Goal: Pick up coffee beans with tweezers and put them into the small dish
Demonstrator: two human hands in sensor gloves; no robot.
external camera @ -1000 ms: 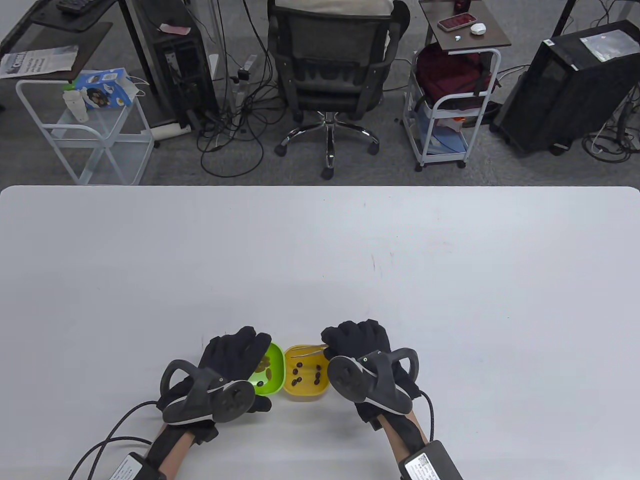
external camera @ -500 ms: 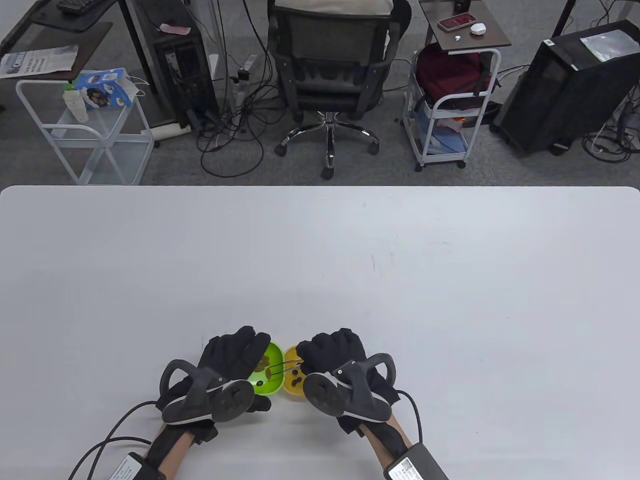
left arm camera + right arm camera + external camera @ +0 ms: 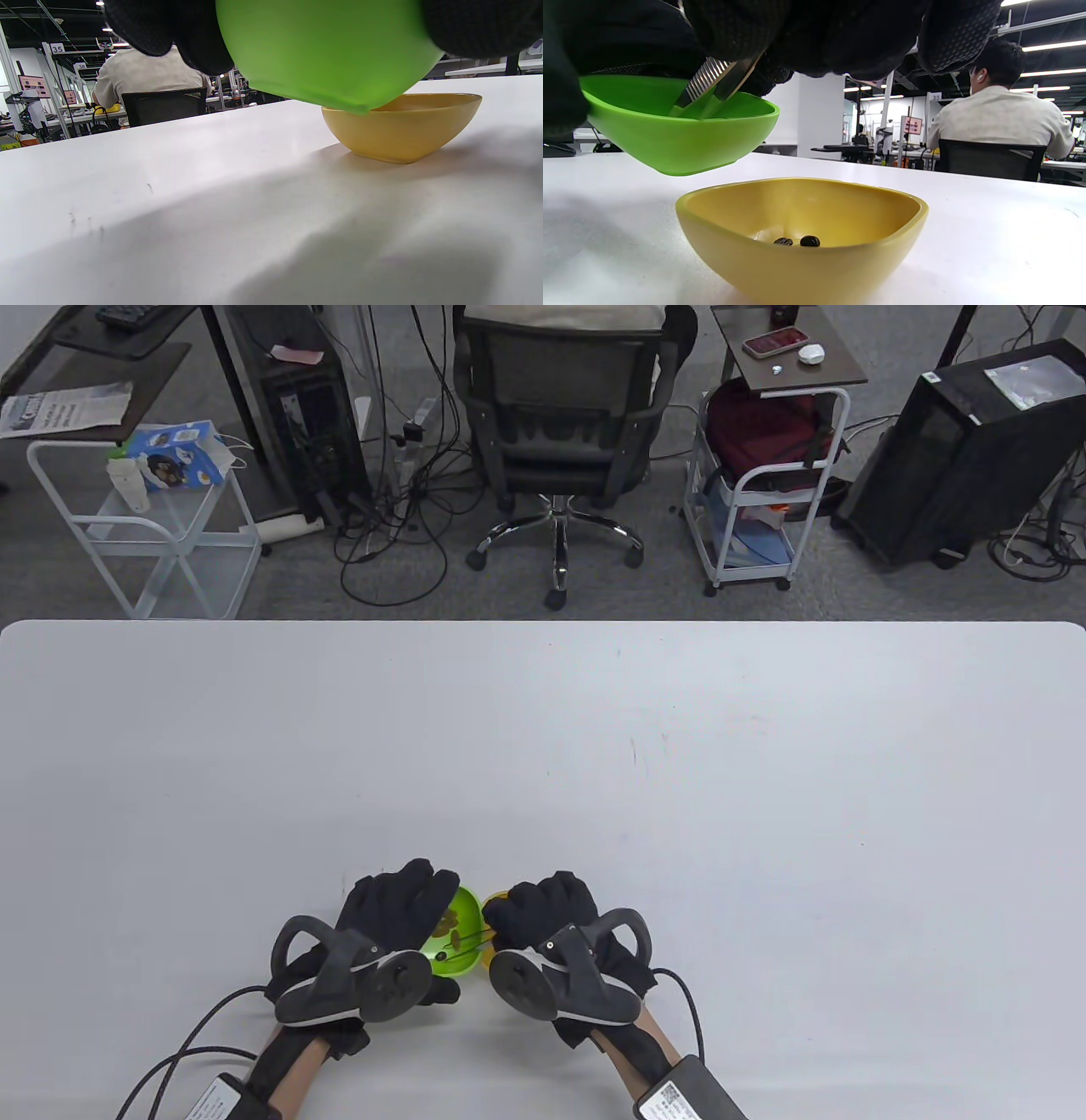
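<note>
My left hand [image 3: 394,912] holds the green dish [image 3: 456,937] lifted off the table and tilted; the wrist views show its underside [image 3: 326,51] in the air and its side [image 3: 678,135]. Several coffee beans [image 3: 450,937] lie in it. My right hand [image 3: 547,916] pinches metal tweezers [image 3: 712,82] whose tips reach down into the green dish. The yellow dish [image 3: 801,237] stands on the table just right of the green one, mostly hidden under my right hand in the table view [image 3: 495,897]. Two beans [image 3: 797,241] show in it.
The white table [image 3: 594,746] stretches far and to both sides of the dishes. Beyond its far edge stand an office chair [image 3: 560,415], two white carts [image 3: 144,526] and a black computer tower [image 3: 967,458].
My right hand moved left from over the yellow dish and brought the tweezers' tips into the green dish. My left hand and the green dish stayed in place.
</note>
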